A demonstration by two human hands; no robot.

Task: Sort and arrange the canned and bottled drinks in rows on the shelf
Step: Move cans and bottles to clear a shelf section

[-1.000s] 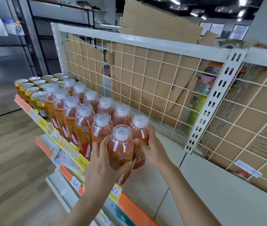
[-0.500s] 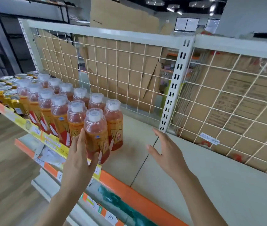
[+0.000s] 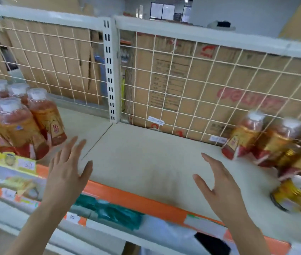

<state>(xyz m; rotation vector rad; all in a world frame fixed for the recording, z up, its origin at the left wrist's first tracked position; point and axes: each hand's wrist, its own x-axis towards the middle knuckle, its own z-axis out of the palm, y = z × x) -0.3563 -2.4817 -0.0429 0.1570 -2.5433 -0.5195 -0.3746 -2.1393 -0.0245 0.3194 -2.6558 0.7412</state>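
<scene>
Neat bottles [image 3: 17, 126]: at the left end of the shelf [image 3: 146, 153], standing up, packed side by side in rows, white caps on top. Probably set this way to be easy to see and take.
Loose bottles [image 3: 245, 137]: at the right end, bunched up by the wire back [image 3: 182, 80], not in rows yet. Too blurry to tell if standing straight or leaning.
Gold can [image 3: 298, 194]: just in front of the loose bottles, near the front edge, blurry too.
Left hand [image 3: 67, 168]: wide and flat, fingers straight, holding nothing, over the front edge just beside the neat bottles.
Right hand [image 3: 217, 186]: wide, fingers spread, thumb out, holding nothing, turned toward the loose bottles but not touching them. Probably about to fetch one.
Middle of shelf: bare between the two bunches, likely the spot for the next rows.
In the way: nothing between the right hand and the loose drinks. Can closest, so easy to bump when reaching past.
Back: wire back and white post [image 3: 110, 74], good for stopping drinks from falling behind.
Around: cardboard boxes [image 3: 164, 89] behind the wire, orange strip [image 3: 127, 196] and yellow strip [image 3: 8, 161] along the front, green pack [image 3: 116, 212] on the shelf below.
</scene>
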